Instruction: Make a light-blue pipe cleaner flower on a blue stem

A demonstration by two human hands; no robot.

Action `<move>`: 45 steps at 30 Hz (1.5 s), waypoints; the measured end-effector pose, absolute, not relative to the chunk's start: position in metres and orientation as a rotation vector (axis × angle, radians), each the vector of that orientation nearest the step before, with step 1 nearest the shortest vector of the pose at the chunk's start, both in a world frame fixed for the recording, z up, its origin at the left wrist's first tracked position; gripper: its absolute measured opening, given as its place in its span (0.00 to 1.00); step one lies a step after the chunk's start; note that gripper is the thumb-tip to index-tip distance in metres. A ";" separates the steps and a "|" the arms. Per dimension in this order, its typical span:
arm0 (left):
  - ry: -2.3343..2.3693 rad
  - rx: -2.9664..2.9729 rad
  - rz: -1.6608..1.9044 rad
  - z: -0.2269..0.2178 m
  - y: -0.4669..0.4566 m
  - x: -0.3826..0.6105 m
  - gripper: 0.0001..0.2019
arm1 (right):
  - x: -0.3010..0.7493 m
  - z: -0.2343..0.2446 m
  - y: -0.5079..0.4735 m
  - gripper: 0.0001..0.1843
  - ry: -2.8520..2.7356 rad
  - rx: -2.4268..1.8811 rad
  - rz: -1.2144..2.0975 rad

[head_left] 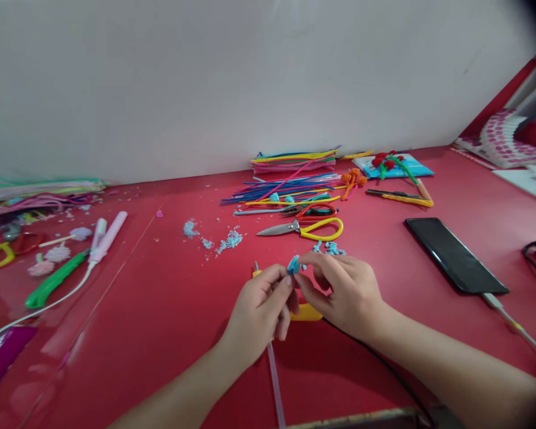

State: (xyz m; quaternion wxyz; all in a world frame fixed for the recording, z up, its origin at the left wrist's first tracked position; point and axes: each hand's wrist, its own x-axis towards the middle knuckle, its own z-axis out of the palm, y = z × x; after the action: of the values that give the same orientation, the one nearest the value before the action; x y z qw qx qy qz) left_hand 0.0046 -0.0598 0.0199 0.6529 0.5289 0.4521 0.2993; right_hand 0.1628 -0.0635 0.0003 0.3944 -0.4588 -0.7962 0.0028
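My left hand (261, 310) and my right hand (339, 292) meet over the red table (161, 310), fingertips pinched together on a small blue fuzzy pipe-cleaner piece (293, 264). A thin pale stick (274, 381) runs down from my left hand toward me. Under both hands lies a yellow tool (304, 313), mostly hidden, with a black cord (375, 357) trailing to the right. More small blue pieces (333, 249) lie just beyond my right hand.
Yellow-handled scissors (308, 227) and blue fluff scraps (227, 240) lie behind my hands. Bundles of coloured pipe cleaners (295, 179) sit by the wall. A black phone (454, 254) on a cable lies at right. At left are a green tool (53, 280) and a pink-white device (107, 237).
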 end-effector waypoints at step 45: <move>1.146 1.492 0.725 0.013 -0.061 -0.002 0.14 | 0.164 0.000 -0.063 0.09 -2.067 -1.092 -0.166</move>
State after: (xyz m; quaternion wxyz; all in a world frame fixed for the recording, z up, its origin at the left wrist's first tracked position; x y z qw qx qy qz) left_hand -0.0021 -0.0607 0.0128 0.5336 0.6258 0.4806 0.3043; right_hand 0.1636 -0.0625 0.0003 0.3883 -0.4295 -0.8127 -0.0651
